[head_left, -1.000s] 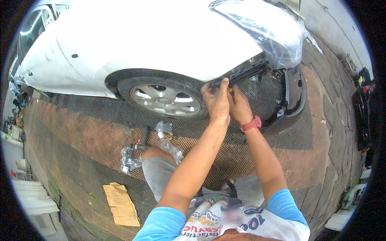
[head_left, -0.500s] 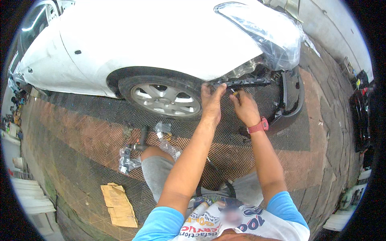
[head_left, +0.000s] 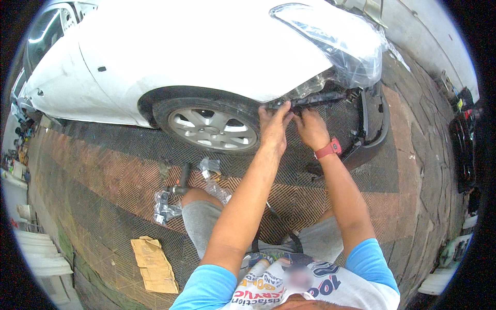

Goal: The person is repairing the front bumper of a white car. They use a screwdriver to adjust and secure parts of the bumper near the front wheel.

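Observation:
A white car's front fender (head_left: 206, 49) fills the top of the view, above the front wheel (head_left: 212, 128). At the fender's lower front corner my left hand (head_left: 274, 126) reaches up, its fingers closed around the near end of a black plastic strip (head_left: 326, 97). Just to the right, the fingers of my right hand (head_left: 312, 130) are bent together under that strip, close to the left fingertips. What they pinch is hidden. A red watch (head_left: 328, 149) is on my right wrist. Clear plastic film covers the headlight (head_left: 330, 36) above.
A loose black bumper piece (head_left: 373, 132) stands on the matting at the right. Near my left knee lie a dark power tool (head_left: 183, 180) and clear plastic bags (head_left: 166, 209). A brown paper envelope (head_left: 154, 264) rests on the floor at lower left.
My right hand has moved up and left toward the left fingers, and the small yellow-tipped item in it is now hidden. The black strip's far end has tilted up.

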Tool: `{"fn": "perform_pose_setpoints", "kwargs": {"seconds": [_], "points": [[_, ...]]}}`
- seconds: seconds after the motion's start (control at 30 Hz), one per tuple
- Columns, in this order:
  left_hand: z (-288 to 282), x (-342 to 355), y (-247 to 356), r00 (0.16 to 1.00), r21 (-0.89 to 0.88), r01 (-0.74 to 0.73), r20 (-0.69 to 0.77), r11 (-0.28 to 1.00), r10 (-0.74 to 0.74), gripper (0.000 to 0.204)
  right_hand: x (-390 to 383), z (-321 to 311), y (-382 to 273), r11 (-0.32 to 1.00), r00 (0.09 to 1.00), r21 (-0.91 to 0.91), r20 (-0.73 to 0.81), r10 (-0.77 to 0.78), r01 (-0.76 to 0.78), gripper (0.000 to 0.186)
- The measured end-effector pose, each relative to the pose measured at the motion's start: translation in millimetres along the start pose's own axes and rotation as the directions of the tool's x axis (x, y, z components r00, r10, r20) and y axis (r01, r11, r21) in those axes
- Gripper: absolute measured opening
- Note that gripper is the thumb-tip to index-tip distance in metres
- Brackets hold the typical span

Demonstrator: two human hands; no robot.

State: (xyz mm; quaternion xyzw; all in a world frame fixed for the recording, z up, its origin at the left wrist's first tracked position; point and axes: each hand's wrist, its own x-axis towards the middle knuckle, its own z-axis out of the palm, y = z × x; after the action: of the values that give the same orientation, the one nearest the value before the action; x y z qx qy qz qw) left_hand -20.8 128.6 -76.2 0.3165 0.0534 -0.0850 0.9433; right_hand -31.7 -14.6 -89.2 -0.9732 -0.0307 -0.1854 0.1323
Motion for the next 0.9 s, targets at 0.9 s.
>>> {"fn": "perform_pose_setpoints", "kwargs": {"seconds": [0.9], "points": [[9,-2,-3,0.996,0.027,-0.015,-0.084,1.000,0.018,0.077,62,9,25,0.961,0.970,-0.234,0.225,-0.095,0.149,0.017]]}}
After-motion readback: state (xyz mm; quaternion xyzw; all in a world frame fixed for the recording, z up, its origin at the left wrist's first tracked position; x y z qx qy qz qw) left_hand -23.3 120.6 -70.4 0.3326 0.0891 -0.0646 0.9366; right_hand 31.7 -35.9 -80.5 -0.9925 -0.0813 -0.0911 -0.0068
